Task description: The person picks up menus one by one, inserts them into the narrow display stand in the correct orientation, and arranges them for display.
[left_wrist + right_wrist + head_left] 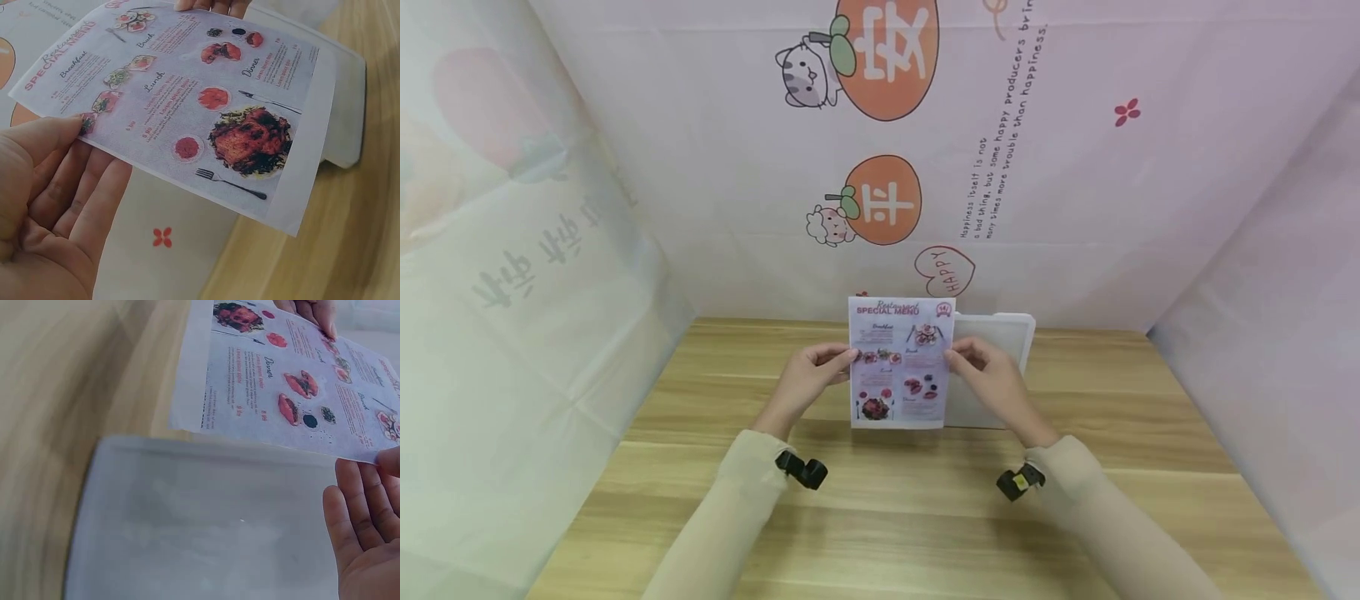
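Note:
A printed menu sheet [901,363] headed "Special Menu", with food pictures, is held upright above the wooden table [887,500]. My left hand [811,377] pinches its left edge between thumb and fingers, and the menu sheet [187,106] fills that wrist's view above the left hand [53,194]. My right hand [988,372] pinches the right edge. In the right wrist view the menu sheet [294,381] hangs over a clear plastic sleeve [200,525], with the right hand [369,512] at the sheet's corner. The clear plastic sleeve [1000,342] lies flat behind the sheet.
Cloth backdrops printed with cartoon cats, oranges and text [880,125] wall the table at the back and both sides. Small black cameras [802,469] sit on both wrists. Bare wood lies in front of my arms.

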Available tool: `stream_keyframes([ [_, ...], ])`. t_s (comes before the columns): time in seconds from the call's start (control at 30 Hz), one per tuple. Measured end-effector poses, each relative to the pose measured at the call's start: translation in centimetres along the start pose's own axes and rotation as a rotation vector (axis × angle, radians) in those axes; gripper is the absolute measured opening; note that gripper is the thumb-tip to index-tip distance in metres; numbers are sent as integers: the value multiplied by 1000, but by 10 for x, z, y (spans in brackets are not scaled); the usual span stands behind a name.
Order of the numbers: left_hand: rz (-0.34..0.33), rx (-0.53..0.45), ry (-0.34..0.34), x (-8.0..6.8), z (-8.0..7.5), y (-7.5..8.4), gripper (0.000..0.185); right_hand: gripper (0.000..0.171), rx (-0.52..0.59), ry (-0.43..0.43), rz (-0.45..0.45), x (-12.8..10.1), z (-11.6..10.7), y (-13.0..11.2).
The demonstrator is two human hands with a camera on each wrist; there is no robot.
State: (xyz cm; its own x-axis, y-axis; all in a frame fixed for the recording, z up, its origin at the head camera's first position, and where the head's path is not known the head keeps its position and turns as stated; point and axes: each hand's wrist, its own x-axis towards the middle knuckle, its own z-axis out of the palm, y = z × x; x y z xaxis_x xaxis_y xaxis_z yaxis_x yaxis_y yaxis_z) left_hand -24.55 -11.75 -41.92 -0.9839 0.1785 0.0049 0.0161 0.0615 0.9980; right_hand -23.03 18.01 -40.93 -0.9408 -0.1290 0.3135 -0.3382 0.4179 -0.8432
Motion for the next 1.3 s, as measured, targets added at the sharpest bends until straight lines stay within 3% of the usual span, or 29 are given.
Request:
stream_keyframes([
  [0.27, 68, 11, -43, 16, 17, 20, 32, 28, 12, 4, 39, 8, -26, -10],
  [0.43, 86, 26, -61, 25, 25, 30, 32, 24, 24, 36, -9, 13, -39, -13],
  [0.7, 129, 71, -64, 40, 38, 53, 30, 34, -3, 100, -18, 21, -57, -13],
  [0.97, 168, 87, -65, 54, 49, 80, 30, 32, -21, 165, -52, 32, -76, -28],
  [1.3, 214, 101, -75, 67, 59, 105, 27, 38, -57, 202, -17, 45, -96, -40],
])
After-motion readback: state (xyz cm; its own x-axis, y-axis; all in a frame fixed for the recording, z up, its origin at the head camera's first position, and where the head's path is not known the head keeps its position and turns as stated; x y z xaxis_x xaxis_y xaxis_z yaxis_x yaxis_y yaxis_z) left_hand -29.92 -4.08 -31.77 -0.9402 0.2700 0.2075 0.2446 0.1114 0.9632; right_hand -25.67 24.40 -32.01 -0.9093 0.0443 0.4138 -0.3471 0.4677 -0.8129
